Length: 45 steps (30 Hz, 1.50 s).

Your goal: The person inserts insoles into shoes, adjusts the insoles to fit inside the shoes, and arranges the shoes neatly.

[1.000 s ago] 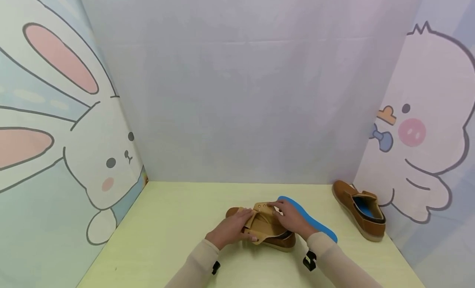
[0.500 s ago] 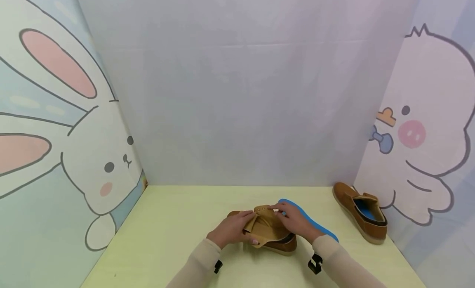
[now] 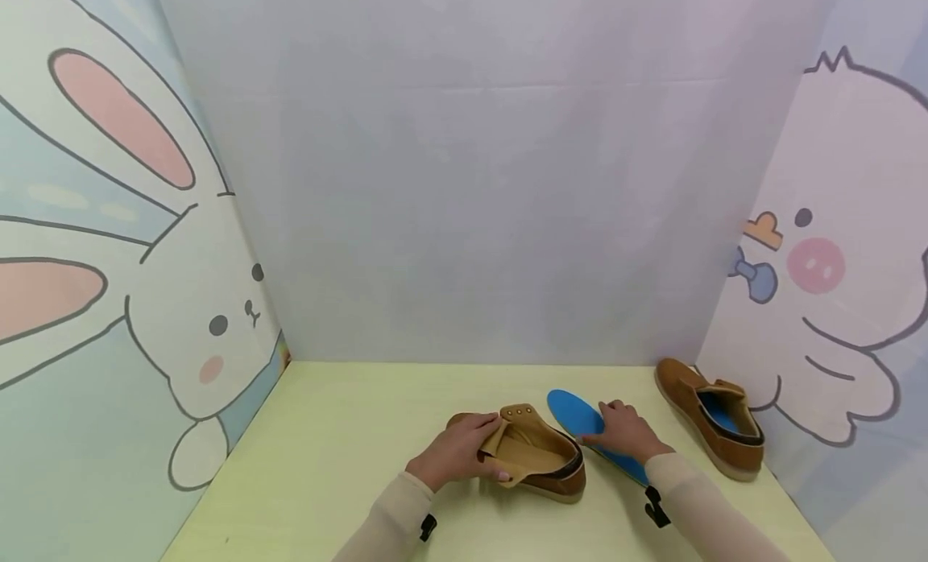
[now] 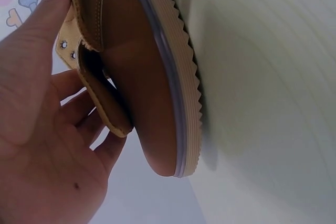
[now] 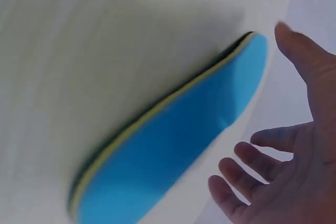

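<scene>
A brown lace-up shoe without laces lies on the table with its tan lining showing and its toe to the left. My left hand holds it at the front opening. In the left wrist view the thumb is on the eyelet flap of the shoe and the fingers curl behind the folded-back tongue. To the right lies a blue insole, with my right hand over it. The right wrist view has that hand with fingers spread, beside the insole.
Another brown shoe, with a blue insole inside, stands at the table's right edge. The pale yellow table meets a grey backdrop behind. Cartoon-printed panels rise on the left and right.
My right hand has left the shoe's eyelet flap and moved right, over the blue insole. The left hand keeps its hold on the shoe.
</scene>
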Motion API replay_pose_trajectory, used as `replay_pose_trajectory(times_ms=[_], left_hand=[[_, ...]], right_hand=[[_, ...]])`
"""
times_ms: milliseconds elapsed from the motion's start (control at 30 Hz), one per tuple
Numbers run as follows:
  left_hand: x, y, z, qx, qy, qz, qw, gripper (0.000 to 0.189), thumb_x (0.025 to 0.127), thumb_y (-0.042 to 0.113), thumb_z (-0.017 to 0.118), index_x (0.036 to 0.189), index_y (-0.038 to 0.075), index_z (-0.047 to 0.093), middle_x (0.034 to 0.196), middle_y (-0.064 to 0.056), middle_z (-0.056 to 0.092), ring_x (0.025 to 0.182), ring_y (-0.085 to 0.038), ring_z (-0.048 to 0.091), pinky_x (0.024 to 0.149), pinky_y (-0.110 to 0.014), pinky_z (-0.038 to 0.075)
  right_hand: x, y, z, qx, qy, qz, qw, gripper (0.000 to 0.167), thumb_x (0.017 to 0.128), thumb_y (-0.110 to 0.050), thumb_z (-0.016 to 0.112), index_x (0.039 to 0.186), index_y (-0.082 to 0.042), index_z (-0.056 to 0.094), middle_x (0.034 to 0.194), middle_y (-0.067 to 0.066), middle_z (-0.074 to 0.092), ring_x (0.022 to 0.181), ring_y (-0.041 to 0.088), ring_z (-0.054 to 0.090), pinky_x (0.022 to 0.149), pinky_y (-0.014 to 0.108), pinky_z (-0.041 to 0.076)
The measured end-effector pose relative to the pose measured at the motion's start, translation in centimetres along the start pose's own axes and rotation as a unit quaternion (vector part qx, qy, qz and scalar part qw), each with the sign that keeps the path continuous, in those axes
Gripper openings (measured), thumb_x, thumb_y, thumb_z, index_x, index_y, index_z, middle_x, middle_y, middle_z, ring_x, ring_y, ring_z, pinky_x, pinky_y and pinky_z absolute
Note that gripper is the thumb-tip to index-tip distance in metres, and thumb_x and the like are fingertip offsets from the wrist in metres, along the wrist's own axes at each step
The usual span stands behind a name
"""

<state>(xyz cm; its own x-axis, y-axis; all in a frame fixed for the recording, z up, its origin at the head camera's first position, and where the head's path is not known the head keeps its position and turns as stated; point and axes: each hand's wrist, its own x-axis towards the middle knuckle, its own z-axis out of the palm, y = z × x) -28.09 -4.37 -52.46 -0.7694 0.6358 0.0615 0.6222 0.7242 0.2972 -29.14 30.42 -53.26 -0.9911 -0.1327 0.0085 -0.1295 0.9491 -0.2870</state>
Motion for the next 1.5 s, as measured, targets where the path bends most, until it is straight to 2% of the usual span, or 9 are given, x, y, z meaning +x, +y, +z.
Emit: replay_pose_trajectory(times_ms=[100,233,500,667,867,1000,1100,1200,1500], left_hand=[[0.1,0.0,0.0,0.002,0.003,0.000,1.0000,0.101,0.081,0.074,0.067,0.158,0.014,0.039,0.158,-0.001,0.041,0.141,-0.021,0.042,0.110,-0.036,0.041],[0.2,0.0,0.1,0.004,0.005,0.002,1.0000,0.101,0.081,0.073,0.067,0.158,0.014,0.039,0.158,-0.001,0.041,0.141,-0.020,0.042,0.111,-0.036,0.041],[-0.1,0.1,0.1,-0.010,0.000,-0.005,0.9999,0.099,0.082,0.072,0.067,0.158,0.014,0.039,0.159,-0.001,0.039,0.142,-0.021,0.041,0.111,-0.037,0.040],[-0.4,0.2,0.1,-0.010,-0.001,-0.006,0.9999,0.099,0.082,0.072,0.066,0.158,0.014,0.038,0.159,-0.001,0.038,0.143,-0.021,0.041,0.110,-0.037,0.041],[-0.4,0.2,0.1,-0.011,0.005,-0.009,0.9999,0.100,0.082,0.072,0.066,0.159,0.015,0.037,0.160,0.000,0.038,0.143,-0.021,0.041,0.110,-0.038,0.041],[-0.4,0.2,0.2,-0.009,0.005,-0.010,0.9999,0.100,0.082,0.073,0.066,0.159,0.016,0.036,0.160,0.000,0.037,0.143,-0.021,0.040,0.111,-0.039,0.041],[-0.3,0.2,0.3,-0.011,0.006,-0.006,0.9999,0.100,0.082,0.073,0.066,0.159,0.015,0.036,0.160,-0.001,0.037,0.143,-0.022,0.040,0.111,-0.039,0.041],[-0.4,0.2,0.2,-0.011,0.008,-0.001,0.9999,0.100,0.083,0.072,0.066,0.159,0.014,0.036,0.160,-0.002,0.037,0.143,-0.023,0.040,0.111,-0.038,0.041],[-0.6,0.2,-0.3,-0.009,0.007,0.005,0.9999,0.099,0.084,0.070,0.067,0.158,0.012,0.038,0.159,-0.004,0.039,0.142,-0.024,0.041,0.111,-0.039,0.041]], right_hand=[[-0.3,0.9,0.2,-0.013,-0.014,0.009,0.9998,0.101,0.076,-0.061,0.082,0.133,0.017,0.053,0.124,0.035,0.053,0.115,0.053,0.050,0.091,0.065,0.046],[-0.3,1.2,0.6,-0.017,-0.014,0.013,0.9997,0.097,0.076,-0.060,0.083,0.129,0.017,0.056,0.118,0.031,0.054,0.110,0.048,0.051,0.089,0.064,0.048],[0.3,1.1,1.0,0.026,-0.020,0.010,0.9994,0.078,0.078,-0.045,0.087,0.117,0.017,0.062,0.101,0.021,0.061,0.094,0.036,0.061,0.084,0.056,0.053],[0.1,0.9,0.8,0.050,-0.001,0.012,0.9987,0.070,0.076,-0.034,0.090,0.116,0.017,0.064,0.103,0.022,0.069,0.095,0.037,0.066,0.084,0.054,0.054],[-0.2,0.6,-0.1,0.059,0.017,0.004,0.9981,0.051,0.082,-0.022,0.085,0.115,0.013,0.068,0.109,0.024,0.070,0.098,0.040,0.068,0.084,0.055,0.055],[-0.7,0.5,-0.6,0.048,0.024,0.002,0.9986,0.038,0.085,-0.021,0.082,0.109,0.007,0.072,0.102,0.016,0.072,0.088,0.030,0.068,0.078,0.050,0.056],[-1.0,0.1,-1.3,0.048,0.031,-0.005,0.9984,0.025,0.086,-0.019,0.079,0.099,0.001,0.073,0.086,0.006,0.069,0.072,0.020,0.061,0.065,0.041,0.054],[-1.1,-0.7,-2.3,0.054,0.037,-0.011,0.9978,0.016,0.086,-0.018,0.077,0.091,-0.004,0.072,0.075,0.000,0.062,0.064,0.016,0.052,0.058,0.034,0.046],[-2.5,-3.2,-6.7,0.052,0.044,-0.063,0.9957,0.005,0.087,-0.014,0.073,0.083,-0.012,0.073,0.071,-0.004,0.060,0.064,0.013,0.049,0.059,0.031,0.043]])
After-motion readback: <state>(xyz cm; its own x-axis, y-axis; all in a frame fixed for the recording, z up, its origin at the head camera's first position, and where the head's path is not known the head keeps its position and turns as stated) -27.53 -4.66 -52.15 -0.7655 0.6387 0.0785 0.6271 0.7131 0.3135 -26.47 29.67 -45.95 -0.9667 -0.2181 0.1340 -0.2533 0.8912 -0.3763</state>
